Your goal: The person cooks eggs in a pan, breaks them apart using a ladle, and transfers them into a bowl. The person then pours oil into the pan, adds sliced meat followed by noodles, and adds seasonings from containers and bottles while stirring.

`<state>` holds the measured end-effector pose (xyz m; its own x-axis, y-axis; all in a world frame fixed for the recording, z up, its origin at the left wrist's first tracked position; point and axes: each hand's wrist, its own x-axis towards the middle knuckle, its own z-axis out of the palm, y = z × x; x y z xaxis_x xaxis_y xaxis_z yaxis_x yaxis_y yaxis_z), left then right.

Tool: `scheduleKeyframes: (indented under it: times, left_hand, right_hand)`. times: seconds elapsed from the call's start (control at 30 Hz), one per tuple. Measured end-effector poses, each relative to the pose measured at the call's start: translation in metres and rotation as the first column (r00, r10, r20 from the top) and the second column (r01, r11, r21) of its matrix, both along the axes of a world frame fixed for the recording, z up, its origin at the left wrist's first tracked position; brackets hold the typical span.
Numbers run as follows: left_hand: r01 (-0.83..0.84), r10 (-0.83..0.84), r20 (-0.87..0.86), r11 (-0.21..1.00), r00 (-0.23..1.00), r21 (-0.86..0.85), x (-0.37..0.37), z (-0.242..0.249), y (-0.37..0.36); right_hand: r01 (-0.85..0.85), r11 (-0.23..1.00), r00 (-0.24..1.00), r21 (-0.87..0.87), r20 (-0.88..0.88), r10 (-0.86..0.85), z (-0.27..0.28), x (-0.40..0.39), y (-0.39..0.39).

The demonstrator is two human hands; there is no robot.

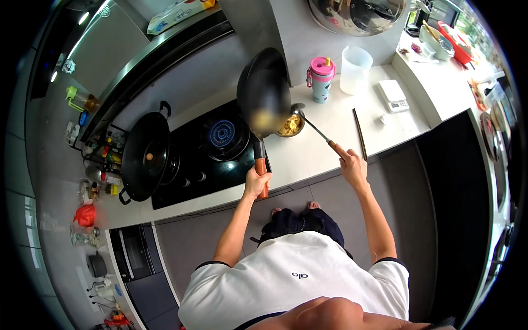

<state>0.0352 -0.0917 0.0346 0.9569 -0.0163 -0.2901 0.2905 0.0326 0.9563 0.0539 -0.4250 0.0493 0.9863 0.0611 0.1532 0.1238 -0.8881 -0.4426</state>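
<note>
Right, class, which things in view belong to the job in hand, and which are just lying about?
Job in hand:
- tilted wok, in left hand
- ladle, in right hand
- food bowl

Apparently just lying about:
- pink-lidded tumbler
- translucent jug
- white scale

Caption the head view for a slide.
Left hand holds a tilted wok beside a bowl of food; right hand holds a ladle.

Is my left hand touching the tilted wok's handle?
Touching. The head view shows the left hand closed around the brown handle of the tilted wok.
</note>
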Motion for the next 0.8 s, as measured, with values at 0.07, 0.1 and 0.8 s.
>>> scheduleKeyframes:
  times: [0.07, 0.1, 0.8]
  left_hand:
    - [0.002, -0.002, 0.003, 1.0, 1.0, -0.007, -0.001, 0.0, 0.001]
    - [0.008, -0.008, 0.005, 1.0, 1.0, -0.011, -0.001, 0.0, 0.002]
    - [-0.047, -0.016, -0.116, 0.854, 0.993, -0.519, -0.032, 0.029, 0.072]
  right_hand:
    - [-0.058, 0.99, 0.997, 0.127, 0.052, 0.052, 0.012, 0.003, 0.012]
    - [-0.101, 0.976, 0.993, 0.194, 0.08, 0.087, 0.011, 0.007, 0.018]
    - [0.125, 0.867, 0.99, 0.482, -0.118, -0.077, -0.02, -0.006, 0.013]
